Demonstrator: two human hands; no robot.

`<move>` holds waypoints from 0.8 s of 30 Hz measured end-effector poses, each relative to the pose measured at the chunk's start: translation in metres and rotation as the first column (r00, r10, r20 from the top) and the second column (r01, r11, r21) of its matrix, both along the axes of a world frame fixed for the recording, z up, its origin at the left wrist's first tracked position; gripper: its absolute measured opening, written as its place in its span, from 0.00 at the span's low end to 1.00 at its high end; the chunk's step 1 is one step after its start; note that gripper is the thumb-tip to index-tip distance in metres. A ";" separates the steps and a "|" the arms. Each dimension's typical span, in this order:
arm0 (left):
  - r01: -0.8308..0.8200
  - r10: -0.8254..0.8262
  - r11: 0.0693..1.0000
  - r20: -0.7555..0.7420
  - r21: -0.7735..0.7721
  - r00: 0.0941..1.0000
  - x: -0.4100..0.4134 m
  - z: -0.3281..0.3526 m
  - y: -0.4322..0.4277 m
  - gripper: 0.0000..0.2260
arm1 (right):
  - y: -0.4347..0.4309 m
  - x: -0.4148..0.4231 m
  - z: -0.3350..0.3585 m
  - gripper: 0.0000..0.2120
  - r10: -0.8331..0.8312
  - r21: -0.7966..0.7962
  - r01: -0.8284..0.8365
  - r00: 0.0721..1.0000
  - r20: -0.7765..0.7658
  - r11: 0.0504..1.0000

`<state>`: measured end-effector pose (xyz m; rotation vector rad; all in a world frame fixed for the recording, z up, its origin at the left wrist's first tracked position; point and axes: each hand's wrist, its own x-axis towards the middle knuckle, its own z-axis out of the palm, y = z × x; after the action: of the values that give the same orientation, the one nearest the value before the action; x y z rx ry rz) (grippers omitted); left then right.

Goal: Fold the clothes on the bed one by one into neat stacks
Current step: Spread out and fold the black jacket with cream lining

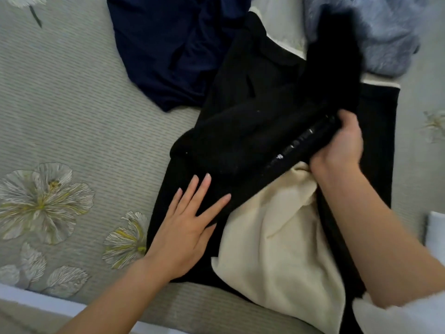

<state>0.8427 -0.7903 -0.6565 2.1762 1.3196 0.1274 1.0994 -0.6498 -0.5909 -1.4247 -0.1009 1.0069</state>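
Head view puts the black jacket (240, 121) at the centre of the bed (72, 104), spread partly open so its cream lining (277, 225) shows toward 5 o'clock. Your left hand (190, 220) lies flat on the black fabric at about 7 o'clock from centre, fingers straight and spread apart, pinning the cloth down. Your right hand (342, 145), at 3 o'clock, has its fingers curled around the zipper edge, with a bunched length of black fabric rising from that grip toward 1 o'clock.

You look to be early in the job. This jacket is only partway through its first fold, and its lining is not yet covered. A navy garment (168, 44) lies crumpled at 11 o'clock, touching the jacket, and a grey-blue fluffy garment (385, 32) sits heaped at 1 o'clock; both appear unfolded. No finished stack shows anywhere in view, so at least these three pieces are left.
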 end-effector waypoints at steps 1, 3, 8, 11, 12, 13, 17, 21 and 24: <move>0.027 -0.027 0.999 -0.013 -0.018 1.000 0.006 0.001 -0.001 0.24 | -0.014 0.019 -0.001 0.16 0.007 -0.027 -0.008 1.000 -0.026 1.000; 0.087 -0.090 0.995 -0.070 -0.041 0.994 0.015 -0.003 -0.004 0.23 | -0.033 0.043 -0.003 0.17 0.083 -0.130 -0.088 0.996 -0.045 0.988; 0.092 -0.100 0.993 -0.114 -0.074 0.988 0.016 -0.007 0.001 0.21 | -0.021 0.068 -0.015 0.15 0.083 -0.385 -0.044 0.993 0.086 0.922; 0.092 -0.096 0.993 -0.044 -0.080 0.994 0.019 0.001 0.004 0.21 | -0.009 0.089 -0.013 0.17 0.036 -0.258 0.059 0.937 0.346 0.964; 0.077 -0.079 0.995 -0.022 -0.068 0.997 0.022 0.004 0.006 0.21 | -0.010 0.095 -0.013 0.20 0.036 -0.241 0.062 0.924 0.381 0.969; 0.054 -0.055 0.997 -0.011 -0.051 0.998 0.025 0.006 0.009 0.21 | -0.012 0.100 -0.016 0.24 0.056 -0.276 0.062 0.915 0.399 0.959; -0.077 0.081 0.996 -0.096 0.039 0.992 0.041 0.003 0.026 0.23 | -0.034 0.096 -0.025 0.36 0.476 -0.626 0.085 0.573 0.667 0.775; -0.121 0.124 0.992 -0.244 0.029 0.962 0.054 -0.014 0.034 0.29 | -0.056 0.049 -0.040 0.37 0.669 -0.663 -0.338 -0.118 0.734 0.668; -0.123 0.128 0.992 -0.288 0.035 0.949 0.059 -0.021 0.033 0.32 | -0.062 0.032 -0.068 0.34 0.787 -0.846 -0.350 -0.338 0.515 0.403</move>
<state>0.9013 -0.7569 -0.6780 2.1844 1.6252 -0.1386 1.1310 -0.7122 -0.6591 -2.2506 -2.1483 0.5928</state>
